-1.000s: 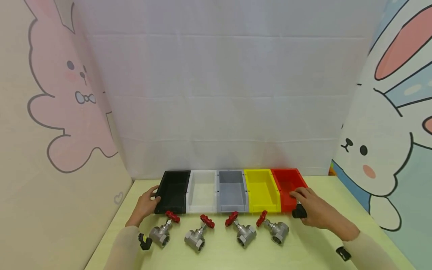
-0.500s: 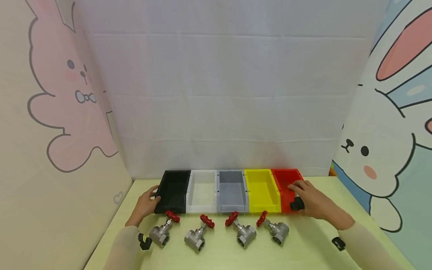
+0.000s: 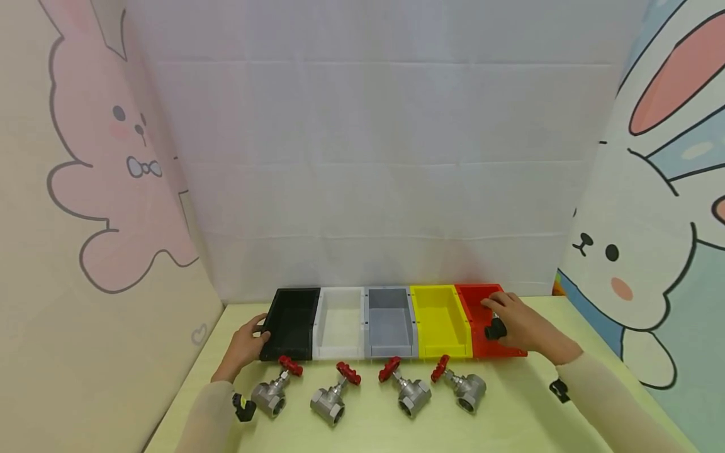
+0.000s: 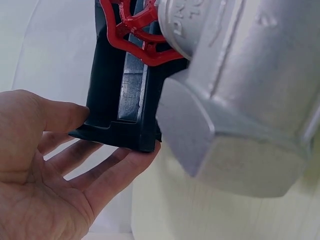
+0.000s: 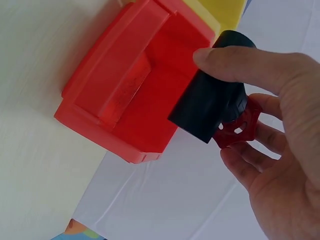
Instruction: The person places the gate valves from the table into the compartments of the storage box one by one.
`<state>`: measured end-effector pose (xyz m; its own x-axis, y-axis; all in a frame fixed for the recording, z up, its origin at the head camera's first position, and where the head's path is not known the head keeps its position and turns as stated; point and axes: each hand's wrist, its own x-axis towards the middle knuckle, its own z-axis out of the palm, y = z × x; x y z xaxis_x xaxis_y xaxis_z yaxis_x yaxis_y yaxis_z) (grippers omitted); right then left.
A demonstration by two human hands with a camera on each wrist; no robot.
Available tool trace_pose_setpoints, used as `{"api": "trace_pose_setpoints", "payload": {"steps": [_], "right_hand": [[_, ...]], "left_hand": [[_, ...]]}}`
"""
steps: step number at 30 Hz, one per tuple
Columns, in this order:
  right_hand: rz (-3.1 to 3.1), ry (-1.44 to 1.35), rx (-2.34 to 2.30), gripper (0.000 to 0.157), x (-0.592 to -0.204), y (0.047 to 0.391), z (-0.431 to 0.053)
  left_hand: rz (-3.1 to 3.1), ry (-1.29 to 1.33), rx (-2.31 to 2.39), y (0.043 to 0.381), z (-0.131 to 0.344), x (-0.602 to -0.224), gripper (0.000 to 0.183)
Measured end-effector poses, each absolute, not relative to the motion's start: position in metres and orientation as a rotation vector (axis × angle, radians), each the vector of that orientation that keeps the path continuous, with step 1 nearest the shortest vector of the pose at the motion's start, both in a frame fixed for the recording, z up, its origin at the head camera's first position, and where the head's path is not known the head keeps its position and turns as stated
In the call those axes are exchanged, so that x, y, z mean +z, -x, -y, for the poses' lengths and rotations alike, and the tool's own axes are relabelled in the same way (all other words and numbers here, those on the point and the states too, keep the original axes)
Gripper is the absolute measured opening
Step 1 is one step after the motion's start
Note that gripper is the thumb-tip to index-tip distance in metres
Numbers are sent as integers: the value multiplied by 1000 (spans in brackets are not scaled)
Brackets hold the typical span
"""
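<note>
In the head view my left hand (image 3: 242, 347) grips the outer left edge of a black bin (image 3: 290, 324). The left wrist view shows the thumb at its rim and the fingers spread along its outer side. My right hand (image 3: 523, 324) holds a black valve (image 5: 212, 97) over the red bin (image 3: 481, 352). In the right wrist view the thumb lies across the valve's body, while the other fingers are around its red handwheel (image 5: 237, 131). A large silver valve (image 4: 235, 150) fills the right part of the left wrist view.
Between the black and red bins, in one row, stand a white bin (image 3: 340, 324), a grey bin (image 3: 389, 321) and a yellow bin (image 3: 442, 324). Several silver valves with red handwheels, such as the rightmost valve (image 3: 470, 391), lie in front on the table (image 3: 374, 437).
My right hand has moved up and slightly left with the black valve, from the red bin's front right corner to above its inside. The left hand stays at the black bin.
</note>
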<state>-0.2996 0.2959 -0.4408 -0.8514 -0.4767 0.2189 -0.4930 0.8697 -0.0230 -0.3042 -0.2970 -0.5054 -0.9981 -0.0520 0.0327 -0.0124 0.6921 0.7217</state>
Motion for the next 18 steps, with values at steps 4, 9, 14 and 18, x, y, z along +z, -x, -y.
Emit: {"api": "trace_pose_setpoints", "payload": {"steps": [4,9,14,18], "right_hand": [[2876,-728,139,75,-442,306,-296],[2880,-753,142,71,-445,317,-297],[2900,-762,131,70,-450,328,-298],[2938,-746,137,72,-456,333,-300]], "left_hand": [[2837,-61,-1220,303,297,-506,52],[2840,-54,-1199,303,297,-506,52],[2845,-39,-1182,303,297,-506,53],[2839,-51,-1217,303,295,-506,52]]}}
